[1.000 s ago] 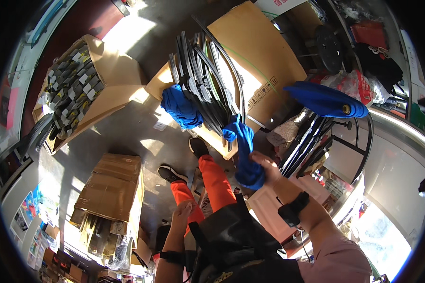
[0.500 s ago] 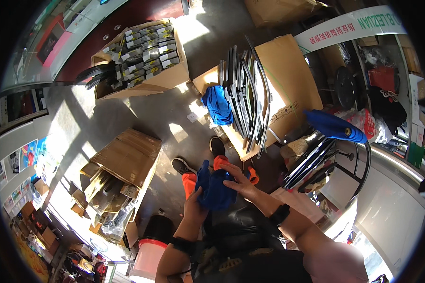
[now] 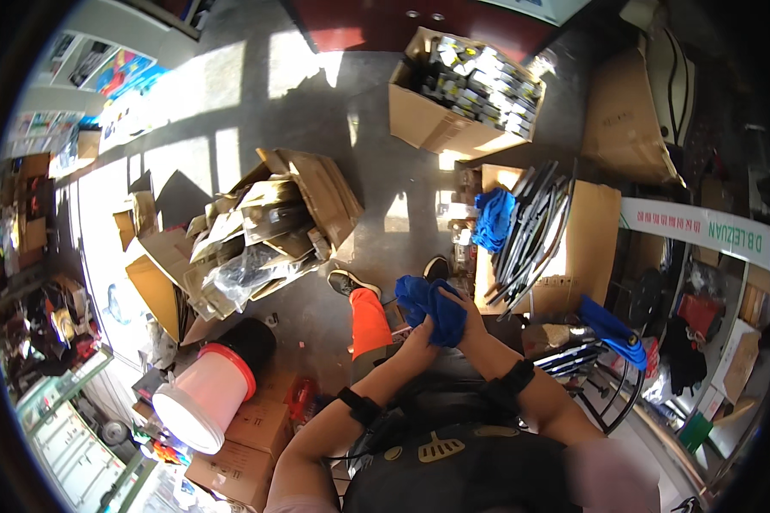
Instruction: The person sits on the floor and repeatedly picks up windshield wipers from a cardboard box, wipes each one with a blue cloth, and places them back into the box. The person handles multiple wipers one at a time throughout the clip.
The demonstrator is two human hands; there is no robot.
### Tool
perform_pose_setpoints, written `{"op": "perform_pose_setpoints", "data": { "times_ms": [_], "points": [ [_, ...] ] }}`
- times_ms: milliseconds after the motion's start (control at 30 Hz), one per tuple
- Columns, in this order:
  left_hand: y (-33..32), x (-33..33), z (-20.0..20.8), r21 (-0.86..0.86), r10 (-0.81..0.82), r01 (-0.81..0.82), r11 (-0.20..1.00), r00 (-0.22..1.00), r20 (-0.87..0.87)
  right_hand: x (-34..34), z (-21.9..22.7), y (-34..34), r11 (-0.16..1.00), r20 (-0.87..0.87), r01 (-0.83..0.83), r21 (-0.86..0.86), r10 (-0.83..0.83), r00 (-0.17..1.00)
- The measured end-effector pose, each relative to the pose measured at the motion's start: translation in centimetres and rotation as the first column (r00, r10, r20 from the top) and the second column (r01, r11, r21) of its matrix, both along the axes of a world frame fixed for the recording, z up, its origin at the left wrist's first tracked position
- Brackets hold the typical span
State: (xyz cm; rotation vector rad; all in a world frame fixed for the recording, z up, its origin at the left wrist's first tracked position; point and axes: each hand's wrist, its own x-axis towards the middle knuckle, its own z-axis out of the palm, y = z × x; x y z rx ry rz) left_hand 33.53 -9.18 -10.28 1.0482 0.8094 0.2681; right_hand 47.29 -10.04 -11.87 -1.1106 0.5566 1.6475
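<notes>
Bunched in front of my lap is a blue cloth [image 3: 419, 299], held between both hands. My left hand [image 3: 419, 340] grips its lower side with closed fingers. On its right side my right hand [image 3: 464, 309] is closed round the fabric, close beside the left. Beyond them, long dark wiper blades [image 3: 535, 235] lie in a loose bundle on a flat cardboard box [image 3: 597, 227]. A second crumpled blue cloth [image 3: 494, 220] rests at the left edge of that bundle, apart from my hands.
An open carton [image 3: 445, 128] full of small packages stands ahead. To the left sits a box of flattened cardboard [image 3: 316, 192] and plastic wrap. Nearer are a white bucket [image 3: 204, 393] with a red rim and stacked cartons [image 3: 257, 427]. A blue-seated chair [image 3: 612, 333] stands at right.
My view has turned left, so the cartons and wiper blades sit farther right in it. My hands have come closer together around the blue cloth, bunching it tighter.
</notes>
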Motion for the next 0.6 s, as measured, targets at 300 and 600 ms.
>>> {"op": "perform_pose_setpoints", "data": {
  "times_ms": [300, 600],
  "points": [
    [6.3, -14.8, 6.2, 0.305, 0.116, -0.026, 0.952, 0.953, -0.281, -9.6, 2.9, 9.8, 0.981, 0.367, -0.175, 0.088, 0.131, 0.921],
    [-2.2, -39.4, -0.2, 0.323, 0.466, -0.364, 0.874, 0.432, -0.772, -10.4, 3.2, 13.4, 0.802, 0.563, -0.596, -0.052, 0.516, 0.645]
  ]
}}
